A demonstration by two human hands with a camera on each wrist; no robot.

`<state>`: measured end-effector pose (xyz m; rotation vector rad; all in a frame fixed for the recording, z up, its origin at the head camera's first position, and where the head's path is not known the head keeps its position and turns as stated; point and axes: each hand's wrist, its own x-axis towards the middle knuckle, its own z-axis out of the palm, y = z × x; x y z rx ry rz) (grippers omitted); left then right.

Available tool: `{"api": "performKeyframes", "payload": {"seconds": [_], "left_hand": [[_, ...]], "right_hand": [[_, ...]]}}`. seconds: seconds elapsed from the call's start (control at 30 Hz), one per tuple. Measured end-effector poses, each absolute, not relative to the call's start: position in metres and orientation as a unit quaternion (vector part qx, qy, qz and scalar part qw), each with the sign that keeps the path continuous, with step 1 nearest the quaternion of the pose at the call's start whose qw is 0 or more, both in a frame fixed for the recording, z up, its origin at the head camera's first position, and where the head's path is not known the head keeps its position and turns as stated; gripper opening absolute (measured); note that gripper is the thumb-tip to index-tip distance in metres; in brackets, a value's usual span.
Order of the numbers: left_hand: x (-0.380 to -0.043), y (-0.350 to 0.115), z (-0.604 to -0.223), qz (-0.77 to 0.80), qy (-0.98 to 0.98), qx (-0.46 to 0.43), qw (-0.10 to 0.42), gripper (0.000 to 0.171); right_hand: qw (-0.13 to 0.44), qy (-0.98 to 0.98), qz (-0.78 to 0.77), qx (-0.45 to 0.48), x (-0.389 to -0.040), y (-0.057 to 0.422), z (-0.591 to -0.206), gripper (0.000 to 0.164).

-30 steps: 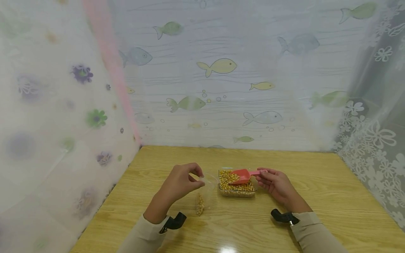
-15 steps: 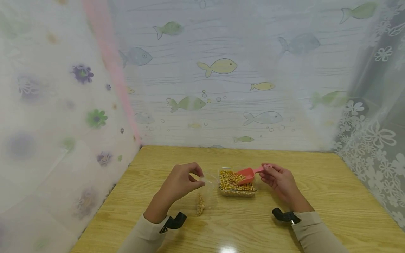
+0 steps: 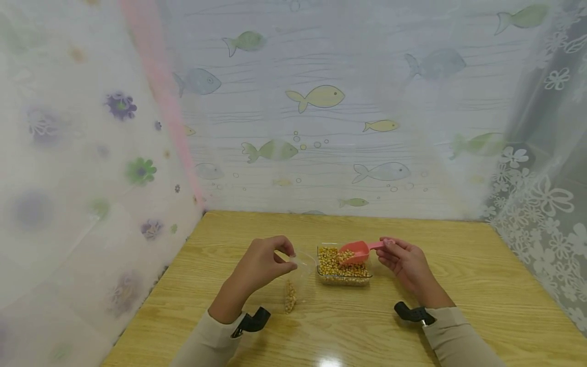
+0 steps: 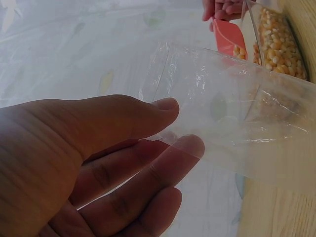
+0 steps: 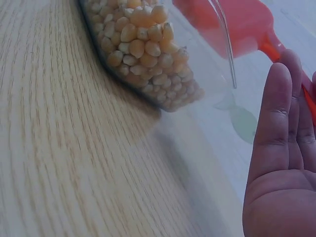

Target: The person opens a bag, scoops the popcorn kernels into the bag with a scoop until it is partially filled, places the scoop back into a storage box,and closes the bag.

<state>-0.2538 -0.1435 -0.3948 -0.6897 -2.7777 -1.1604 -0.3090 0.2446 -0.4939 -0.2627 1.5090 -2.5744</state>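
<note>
A clear plastic bag [image 3: 303, 279] with corn kernels [image 3: 290, 295] at its bottom stands on the table. My left hand [image 3: 262, 261] pinches its upper edge between thumb and finger; the left wrist view shows the bag's film [image 4: 197, 84] spreading out from the fingertips. Beside the bag is a glass container [image 3: 344, 280] filled with corn kernels [image 3: 327, 262]. My right hand [image 3: 407, 267] holds a pinkish-red scoop [image 3: 359, 252] by its handle. The scoop's bowl is over the container's right part, with kernels in its mouth. In the right wrist view, the container wall partly covers the scoop [image 5: 247, 24].
The wooden table [image 3: 458, 265] runs back to a curtain [image 3: 321, 127] printed with fish. Flower-patterned sheeting [image 3: 91, 204] hangs on the left side, and more on the right. Each wrist carries a black camera mount [image 3: 412, 313].
The scoop first shifted right within the container, then its bowl tipped more level and rose slightly with kernels in it. My left hand and the bag have stayed put.
</note>
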Motion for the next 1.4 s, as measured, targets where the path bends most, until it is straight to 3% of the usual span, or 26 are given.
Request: {"api": "performKeyframes", "payload": {"seconds": [1.4], "left_hand": [[-0.254,-0.131,-0.405,-0.382,-0.889,-0.252,0.021,0.018]], "right_hand": [[0.103,0.457,-0.864,-0.182,-0.296,0.216,-0.461,0.03]]}}
